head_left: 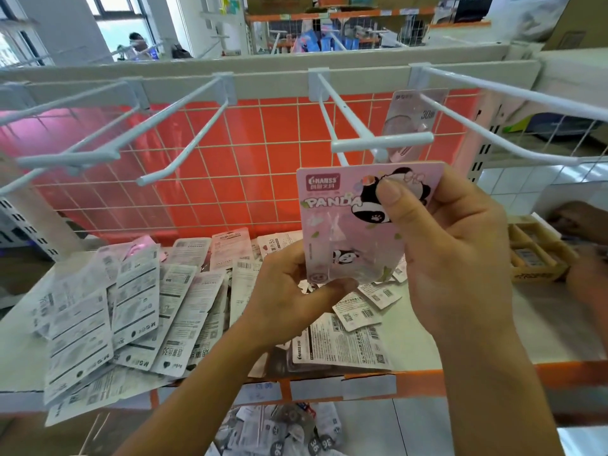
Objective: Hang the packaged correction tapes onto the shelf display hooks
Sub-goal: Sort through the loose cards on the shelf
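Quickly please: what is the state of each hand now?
Left hand: pinches the bottom edge of the pack.
Right hand: grips the same pack near its top.

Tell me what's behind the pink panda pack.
Behind the panda pack: a white hook, a hanging clear pack and the orange grid. The hook's lower wire runs behind the pack, so its tip is covered.

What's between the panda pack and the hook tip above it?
Nothing; the head view shows a bare gap from panda pack to hook tip.
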The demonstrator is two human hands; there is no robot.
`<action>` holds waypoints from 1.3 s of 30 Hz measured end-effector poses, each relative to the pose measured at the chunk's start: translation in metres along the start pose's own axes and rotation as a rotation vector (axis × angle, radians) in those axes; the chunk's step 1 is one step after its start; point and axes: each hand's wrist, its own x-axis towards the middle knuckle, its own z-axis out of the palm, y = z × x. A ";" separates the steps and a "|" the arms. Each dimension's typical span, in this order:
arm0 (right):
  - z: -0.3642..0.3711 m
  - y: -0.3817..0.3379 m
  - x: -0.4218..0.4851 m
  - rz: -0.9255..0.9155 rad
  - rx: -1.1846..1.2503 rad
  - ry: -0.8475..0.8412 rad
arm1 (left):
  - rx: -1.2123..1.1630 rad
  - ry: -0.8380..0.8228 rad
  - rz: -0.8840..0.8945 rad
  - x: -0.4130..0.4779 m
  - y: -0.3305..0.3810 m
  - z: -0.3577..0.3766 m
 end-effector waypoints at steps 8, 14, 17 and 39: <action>0.003 0.000 0.000 -0.006 -0.042 0.029 | -0.001 -0.013 -0.016 -0.001 0.002 -0.002; 0.003 -0.001 -0.001 -0.028 -0.080 0.020 | -0.025 -0.011 -0.022 -0.003 -0.001 0.000; 0.004 -0.001 -0.001 -0.019 -0.075 0.015 | -0.060 -0.009 -0.028 -0.004 -0.003 0.000; 0.004 0.031 0.041 0.101 -0.227 0.085 | 0.016 0.073 -0.112 0.018 -0.026 -0.004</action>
